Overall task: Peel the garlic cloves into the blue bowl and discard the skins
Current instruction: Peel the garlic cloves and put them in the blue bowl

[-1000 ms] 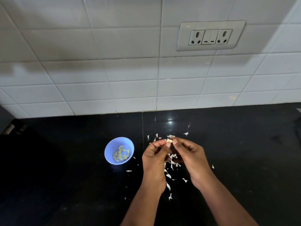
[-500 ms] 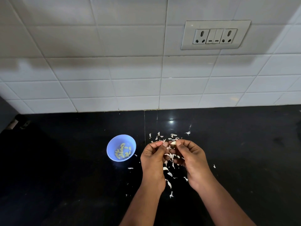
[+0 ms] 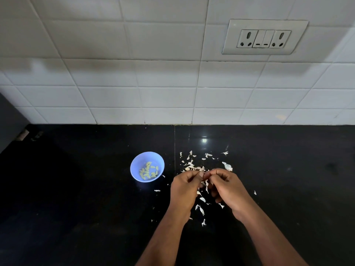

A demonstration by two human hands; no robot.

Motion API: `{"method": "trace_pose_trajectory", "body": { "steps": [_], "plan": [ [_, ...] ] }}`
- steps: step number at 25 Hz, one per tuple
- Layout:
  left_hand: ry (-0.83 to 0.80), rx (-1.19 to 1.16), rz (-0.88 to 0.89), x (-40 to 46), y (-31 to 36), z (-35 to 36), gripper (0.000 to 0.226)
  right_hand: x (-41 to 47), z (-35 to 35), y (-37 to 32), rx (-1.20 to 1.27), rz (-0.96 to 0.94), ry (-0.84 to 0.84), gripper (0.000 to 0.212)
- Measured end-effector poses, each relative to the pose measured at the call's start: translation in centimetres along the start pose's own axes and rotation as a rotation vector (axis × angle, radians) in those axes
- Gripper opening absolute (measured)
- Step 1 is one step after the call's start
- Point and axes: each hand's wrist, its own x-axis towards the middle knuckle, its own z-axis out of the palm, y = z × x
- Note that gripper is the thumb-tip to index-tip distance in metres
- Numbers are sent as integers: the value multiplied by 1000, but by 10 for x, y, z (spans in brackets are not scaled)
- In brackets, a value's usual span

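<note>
A small blue bowl (image 3: pixel 134 167) sits on the black counter, left of my hands, with several peeled yellowish cloves (image 3: pixel 148 170) inside. My left hand (image 3: pixel 182 191) and my right hand (image 3: pixel 227 188) meet fingertip to fingertip just above the counter. Together they pinch a garlic clove (image 3: pixel 202 175) that my fingers almost entirely hide. White garlic skins (image 3: pixel 190 165) lie scattered behind, between and below my hands. One larger piece of skin (image 3: pixel 227 166) lies just beyond my right hand.
The black countertop (image 3: pixel 76 189) runs back to a white tiled wall carrying a socket panel (image 3: pixel 265 38). A dark upright surface (image 3: pixel 9 120) borders the far left. Stray skin flakes (image 3: pixel 200 209) lie between my wrists.
Both hands have dropped a little closer to the counter, still pinched together. The clove showed plainly between the fingertips before; now the fingers mostly cover it.
</note>
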Motion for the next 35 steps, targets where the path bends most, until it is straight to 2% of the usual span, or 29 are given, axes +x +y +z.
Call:
{"method": "trace_pose_trajectory", "body": {
  "steps": [4,8,10,13,16,20,26,30,32,35],
  "plan": [
    [-34,-41,6,-1,-3,4,14,-1,1,5,-41,-5,0,26],
    [109,-79,6,3,-5,4,4,-1,4,7,29,-15,79,17],
    [169,-72,5,8,-8,-2,8,1,3,8,132,-43,140,9],
    [153,68,8,8,-17,-8,16,11,-3,13,221,-54,201,16],
    [128,265,17,8,-28,-14,19,21,-2,13,214,-49,177,8],
    [40,497,84,9,-29,-24,3,41,19,4,55,-102,62,10],
    [44,585,96,8,-33,-40,16,80,87,-34,-270,-327,-127,9],
    [63,655,125,11,-32,-55,29,91,119,-42,-370,-341,-247,29],
    [74,667,126,13,-30,-61,31,88,111,-43,-335,-334,-236,29],
    [105,596,130,20,-29,-65,15,82,75,-36,-396,-350,-122,16]
  ]
}}
